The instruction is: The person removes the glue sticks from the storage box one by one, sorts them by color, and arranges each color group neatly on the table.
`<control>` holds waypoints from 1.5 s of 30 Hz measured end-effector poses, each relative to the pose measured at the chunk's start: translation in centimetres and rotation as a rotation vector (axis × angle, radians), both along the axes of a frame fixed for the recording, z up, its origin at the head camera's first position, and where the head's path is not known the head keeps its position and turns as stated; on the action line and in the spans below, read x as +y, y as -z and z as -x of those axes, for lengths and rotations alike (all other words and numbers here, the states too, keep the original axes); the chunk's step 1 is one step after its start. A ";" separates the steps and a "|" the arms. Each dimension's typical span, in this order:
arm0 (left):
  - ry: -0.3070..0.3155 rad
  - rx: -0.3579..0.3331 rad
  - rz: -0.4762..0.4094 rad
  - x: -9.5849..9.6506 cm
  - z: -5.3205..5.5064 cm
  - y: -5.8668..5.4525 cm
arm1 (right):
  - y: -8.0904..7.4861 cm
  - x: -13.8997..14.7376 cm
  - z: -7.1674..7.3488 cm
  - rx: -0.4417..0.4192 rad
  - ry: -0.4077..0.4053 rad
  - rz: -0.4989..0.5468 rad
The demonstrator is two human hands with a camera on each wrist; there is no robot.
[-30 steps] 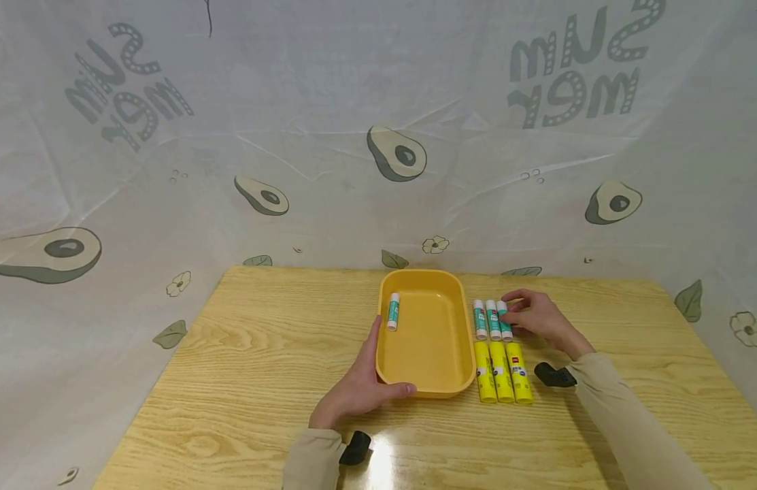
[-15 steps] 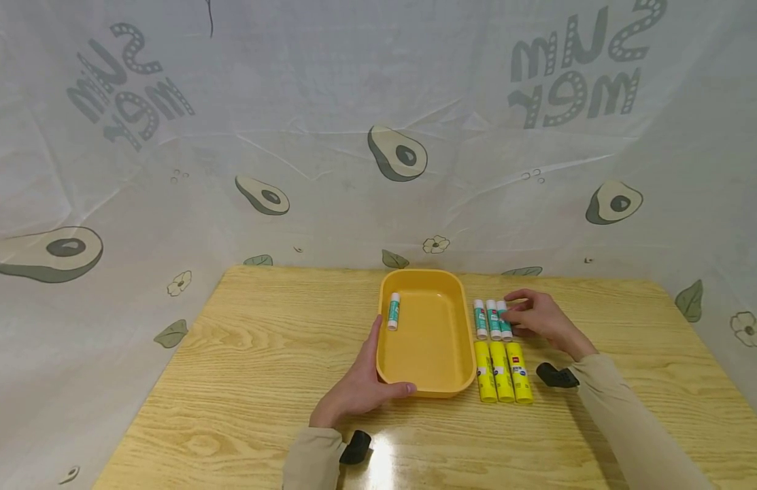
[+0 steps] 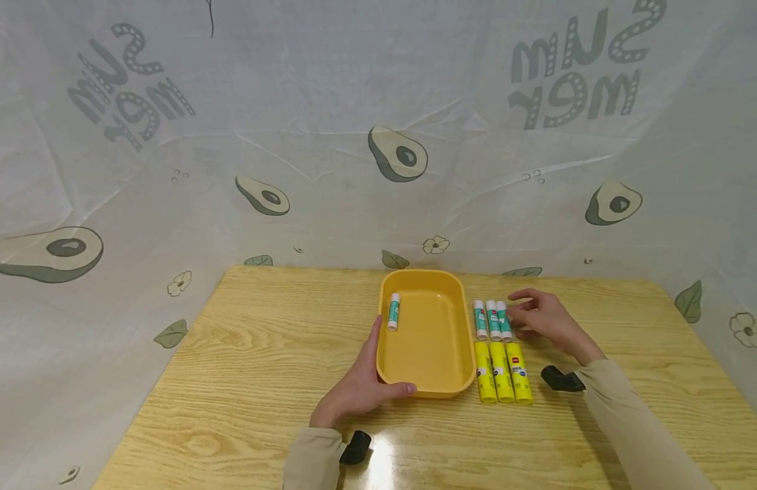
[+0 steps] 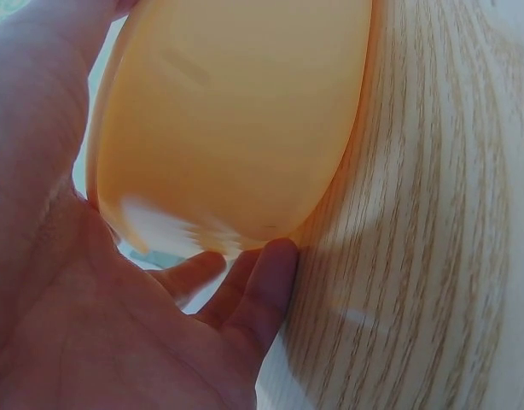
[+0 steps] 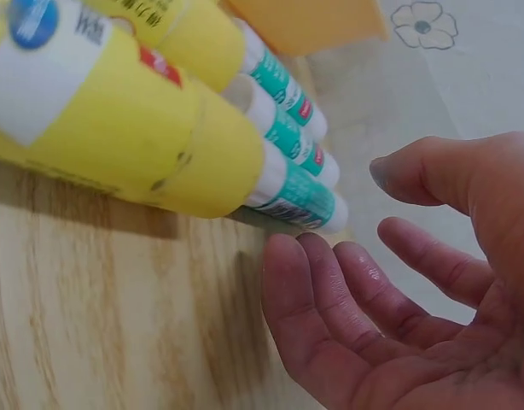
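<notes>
At the near left corner of a yellow plastic tray (image 3: 428,344), my left hand (image 3: 356,393) grips the outer wall, thumb along the front and fingers down the side. One small white-and-teal glue stick (image 3: 393,312) lies inside the tray by its left wall. To the right of the tray are three similar glue sticks (image 3: 492,320) in a row. My right hand (image 3: 548,321) is beside the rightmost of them; in the right wrist view its relaxed fingers (image 5: 288,269) are just off that stick's end (image 5: 309,201), nothing between them and the thumb.
Three larger yellow glue sticks (image 3: 502,372) lie side by side in front of the small ones, close to the tray's right wall. All stand on a wooden table (image 3: 262,354). A white printed cloth (image 3: 317,224) hangs behind the table's far edge.
My right hand has drawn slightly to the right, away from the rightmost small glue stick. The left hand, the tray and the glue sticks stay in place.
</notes>
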State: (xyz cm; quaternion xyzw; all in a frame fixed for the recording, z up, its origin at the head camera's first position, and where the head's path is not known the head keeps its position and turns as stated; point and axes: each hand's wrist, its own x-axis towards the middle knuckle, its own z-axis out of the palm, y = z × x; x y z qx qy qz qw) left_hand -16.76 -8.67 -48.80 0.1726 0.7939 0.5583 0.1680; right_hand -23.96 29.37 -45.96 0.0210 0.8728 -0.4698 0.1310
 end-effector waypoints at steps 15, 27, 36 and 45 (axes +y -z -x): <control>-0.007 0.011 0.015 -0.1 -0.1 0.2 | -2.1 -1.1 -0.5 0.134 -0.006 0.050; -0.005 0.020 0.013 -0.1 0.1 0.3 | -3.8 -2.8 -0.9 0.165 -0.009 0.052; -0.009 0.016 0.014 -0.1 0.0 0.2 | -4.5 -4.3 -1.1 0.187 -0.032 0.085; -0.015 0.022 0.027 0.0 0.0 0.2 | -5.0 -5.7 -0.7 0.194 -0.042 0.100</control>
